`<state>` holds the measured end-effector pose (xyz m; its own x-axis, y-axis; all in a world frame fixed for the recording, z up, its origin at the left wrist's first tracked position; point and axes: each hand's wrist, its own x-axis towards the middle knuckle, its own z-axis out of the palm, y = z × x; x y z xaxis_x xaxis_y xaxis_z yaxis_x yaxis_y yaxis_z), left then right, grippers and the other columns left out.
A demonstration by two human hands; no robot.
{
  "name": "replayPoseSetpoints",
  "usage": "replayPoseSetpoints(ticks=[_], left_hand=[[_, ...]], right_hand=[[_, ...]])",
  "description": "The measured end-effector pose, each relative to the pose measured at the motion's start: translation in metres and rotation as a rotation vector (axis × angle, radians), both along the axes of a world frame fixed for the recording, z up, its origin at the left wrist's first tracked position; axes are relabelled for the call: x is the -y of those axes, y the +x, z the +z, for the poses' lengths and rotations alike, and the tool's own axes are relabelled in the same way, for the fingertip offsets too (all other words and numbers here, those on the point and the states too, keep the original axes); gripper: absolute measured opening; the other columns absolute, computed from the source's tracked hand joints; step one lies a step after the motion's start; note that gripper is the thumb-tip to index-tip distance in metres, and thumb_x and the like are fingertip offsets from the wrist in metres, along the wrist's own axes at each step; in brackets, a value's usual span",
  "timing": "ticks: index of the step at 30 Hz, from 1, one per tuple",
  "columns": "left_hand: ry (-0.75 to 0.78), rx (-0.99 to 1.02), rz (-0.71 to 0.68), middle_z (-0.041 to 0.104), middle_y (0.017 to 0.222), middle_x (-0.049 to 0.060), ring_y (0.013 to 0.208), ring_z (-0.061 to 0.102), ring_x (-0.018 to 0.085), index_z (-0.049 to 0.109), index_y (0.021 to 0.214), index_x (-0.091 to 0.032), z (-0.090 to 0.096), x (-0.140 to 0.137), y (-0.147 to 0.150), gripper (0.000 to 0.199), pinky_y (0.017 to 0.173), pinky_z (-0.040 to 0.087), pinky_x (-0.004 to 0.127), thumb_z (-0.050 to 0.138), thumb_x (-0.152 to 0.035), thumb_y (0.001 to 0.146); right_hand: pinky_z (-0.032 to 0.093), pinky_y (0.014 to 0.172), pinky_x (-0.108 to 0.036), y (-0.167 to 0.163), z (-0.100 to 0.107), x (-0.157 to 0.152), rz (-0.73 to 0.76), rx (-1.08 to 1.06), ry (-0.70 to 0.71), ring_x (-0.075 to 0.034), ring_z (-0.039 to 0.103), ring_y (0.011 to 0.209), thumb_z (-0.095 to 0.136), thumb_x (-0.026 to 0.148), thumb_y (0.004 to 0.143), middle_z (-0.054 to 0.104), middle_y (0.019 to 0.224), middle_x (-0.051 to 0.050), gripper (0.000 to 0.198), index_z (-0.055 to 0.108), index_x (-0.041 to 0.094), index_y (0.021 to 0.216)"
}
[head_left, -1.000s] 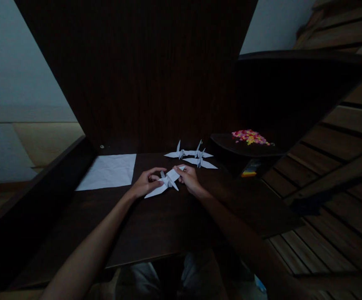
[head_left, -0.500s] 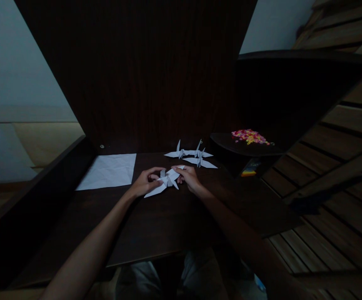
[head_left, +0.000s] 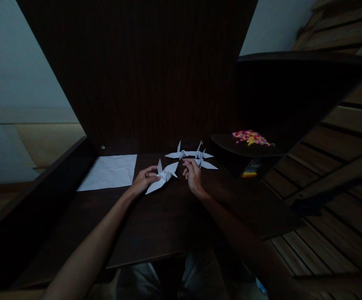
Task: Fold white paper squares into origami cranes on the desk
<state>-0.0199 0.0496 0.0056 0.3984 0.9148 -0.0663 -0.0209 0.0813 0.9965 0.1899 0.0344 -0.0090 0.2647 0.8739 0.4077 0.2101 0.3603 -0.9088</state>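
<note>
My left hand [head_left: 144, 179] pinches the near-left wing of a white paper crane [head_left: 166, 176] just over the dark desk. The crane's wings are spread and its pointed ends stick out between them. To the right of it, my right hand [head_left: 193, 175] is apart from the crane, with the index finger stretched toward the left and the other fingers loosely bent; nothing shows in it. Just behind that hand stand more white paper cranes [head_left: 181, 154] with spread wings, and the hand partly covers the nearest one [head_left: 208, 165].
A creased white paper sheet [head_left: 109, 171] lies on the desk [head_left: 156, 225] at the left. On a small corner shelf [head_left: 224, 141] at the right is a heap of small pink, red and yellow pieces [head_left: 250, 136]. A tall dark panel [head_left: 143, 75] rises behind the desk.
My right hand has let go of the crane's far wing and moved slightly right and away. The crane stays in my left hand, its wings now spread more fully.
</note>
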Motion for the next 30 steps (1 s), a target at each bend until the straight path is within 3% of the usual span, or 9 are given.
replayPoseSetpoints(ticks=[4,8,14,18,23,30], left_hand=[[-0.011,0.094,0.056,0.068,0.071,0.0,0.056,0.058,0.013,0.061,0.104,-0.015,-0.004,-0.003,0.002,0.047,0.052,0.039,0.021,0.073,-0.023,0.059],[0.021,0.062,0.022,0.069,0.071,0.0,0.056,0.057,0.013,0.062,0.107,-0.016,-0.007,-0.003,0.002,0.049,0.053,0.038,0.021,0.073,-0.023,0.059],[0.068,-0.036,-0.003,0.069,0.073,0.002,0.063,0.06,0.017,0.062,0.111,-0.015,-0.008,-0.004,0.002,0.051,0.058,0.041,0.025,0.072,-0.03,0.064],[0.192,-0.115,0.145,0.07,0.087,0.007,0.075,0.062,0.02,0.066,0.104,-0.014,-0.015,-0.01,0.001,0.047,0.064,0.045,0.028,0.065,-0.048,0.072],[0.214,-0.154,0.144,0.064,0.062,0.002,0.049,0.055,0.015,0.061,0.108,-0.012,-0.023,-0.016,0.0,0.056,0.053,0.041,0.027,0.054,-0.059,0.078],[0.251,-0.163,0.104,0.065,0.06,0.003,0.047,0.053,0.013,0.061,0.102,-0.012,-0.024,-0.017,0.001,0.05,0.049,0.037,0.025,0.052,-0.056,0.08]], right_hand=[[0.04,0.051,-0.024,-0.004,0.003,0.015,0.185,0.292,0.246,-0.011,0.049,0.055,0.043,0.043,0.086,0.057,0.079,-0.002,0.033,0.061,0.018,0.098],[0.042,0.059,-0.025,-0.014,0.001,0.025,0.127,0.661,0.345,-0.013,0.051,0.06,0.058,0.039,0.081,0.058,0.073,-0.002,0.025,0.063,0.016,0.091],[0.045,0.071,-0.027,-0.016,-0.002,0.023,0.11,0.817,0.242,-0.017,0.059,0.072,0.042,0.033,0.092,0.065,0.078,-0.007,0.03,0.068,0.02,0.085],[0.044,0.069,-0.027,-0.013,-0.003,0.02,0.002,0.815,0.183,-0.016,0.058,0.067,0.043,0.033,0.092,0.064,0.073,-0.007,0.031,0.067,0.02,0.076],[0.04,0.063,-0.026,-0.007,-0.009,0.01,-0.186,0.807,0.13,-0.015,0.055,0.06,0.045,0.031,0.09,0.064,0.065,-0.007,0.034,0.064,0.018,0.066],[0.035,0.06,-0.024,0.003,-0.018,-0.011,-0.364,0.901,0.06,-0.015,0.061,0.064,0.044,0.029,0.092,0.07,0.073,-0.009,0.034,0.067,0.016,0.072]])
